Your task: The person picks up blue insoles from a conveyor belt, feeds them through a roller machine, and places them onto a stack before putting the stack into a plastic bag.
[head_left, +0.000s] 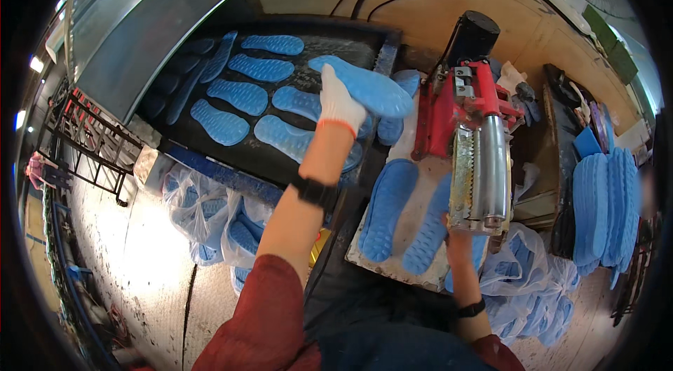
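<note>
My left hand (341, 101), in a white knit glove with an orange cuff, is closed on a blue insole (378, 89) with a bumpy surface. It holds the insole above the right side of a black conveyor bed (203, 143), where several more blue insoles (237, 96) lie spread out. My right hand (460, 248) is low at the near end of a metal roller (488, 174), beside a textured blue insole (429, 231) on a pale board. The roller hides its fingers, so their grip does not show. Another blue insole (388, 206) lies left of that one.
A red roller machine (438, 115) with a black motor stands over the board (354, 248). Clear plastic bags of insoles (200, 213) hang below the conveyor; more bags (522, 266) sit at right. Upright blue insoles (604, 206) are stacked far right. A metal hood (147, 27) covers the conveyor's left.
</note>
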Motion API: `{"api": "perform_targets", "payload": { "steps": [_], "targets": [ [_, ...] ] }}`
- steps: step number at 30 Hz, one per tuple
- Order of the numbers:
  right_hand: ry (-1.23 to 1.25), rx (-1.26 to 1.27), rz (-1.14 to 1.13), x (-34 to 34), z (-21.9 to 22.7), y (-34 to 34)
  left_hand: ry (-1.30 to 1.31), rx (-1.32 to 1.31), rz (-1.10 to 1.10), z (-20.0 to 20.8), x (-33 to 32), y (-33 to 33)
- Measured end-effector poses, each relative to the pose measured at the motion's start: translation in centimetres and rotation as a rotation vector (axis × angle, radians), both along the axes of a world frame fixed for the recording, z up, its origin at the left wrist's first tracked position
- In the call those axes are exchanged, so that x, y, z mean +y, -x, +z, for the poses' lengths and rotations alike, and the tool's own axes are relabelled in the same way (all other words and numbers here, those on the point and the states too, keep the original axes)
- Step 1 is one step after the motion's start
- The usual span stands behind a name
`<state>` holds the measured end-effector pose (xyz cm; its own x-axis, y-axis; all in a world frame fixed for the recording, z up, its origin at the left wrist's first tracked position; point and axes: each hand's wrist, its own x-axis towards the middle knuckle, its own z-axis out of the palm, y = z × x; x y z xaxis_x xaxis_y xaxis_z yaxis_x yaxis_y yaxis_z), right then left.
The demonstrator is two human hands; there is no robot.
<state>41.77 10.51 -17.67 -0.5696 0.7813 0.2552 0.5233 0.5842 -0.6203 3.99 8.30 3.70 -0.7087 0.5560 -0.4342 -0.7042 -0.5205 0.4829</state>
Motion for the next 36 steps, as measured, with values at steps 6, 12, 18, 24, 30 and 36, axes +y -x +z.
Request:
{"api": "perform_targets", "payload": {
  "steps": [6, 12, 18, 24, 30, 36],
  "targets": [
    [0.672, 0.571, -0.199, -0.5, 7.6, -3.3, 1.478, 1.246, -0.057, -8.2, 4.4, 10.2],
    [0.073, 0.294, -0.412, 5.2, 12.5, -5.5, 1.198, 1.487, -0.372, -6.5, 2.4, 11.3],
    [-0.662, -0.014, 0.014, 7.0, 21.7, -0.9, -0.057, 0.774, -0.269, 1.4, 0.2, -7.5],
    [-0.205, 0.387, 0.149, 3.8, 22.4, 0.1, -0.231, 0.943, -0.39, 0.5, 0.2, -16.1],
    [0.164, 0.469, -0.459, 1.0, 13.3, -2.7, 0.001, 1.089, -0.498, -4.5, -1.7, -14.5],
    [-0.258, -0.264, -0.193, -1.4, 2.0, -2.9, 0.041, 1.087, -0.645, -7.4, -6.9, -15.3]
  ]
}}
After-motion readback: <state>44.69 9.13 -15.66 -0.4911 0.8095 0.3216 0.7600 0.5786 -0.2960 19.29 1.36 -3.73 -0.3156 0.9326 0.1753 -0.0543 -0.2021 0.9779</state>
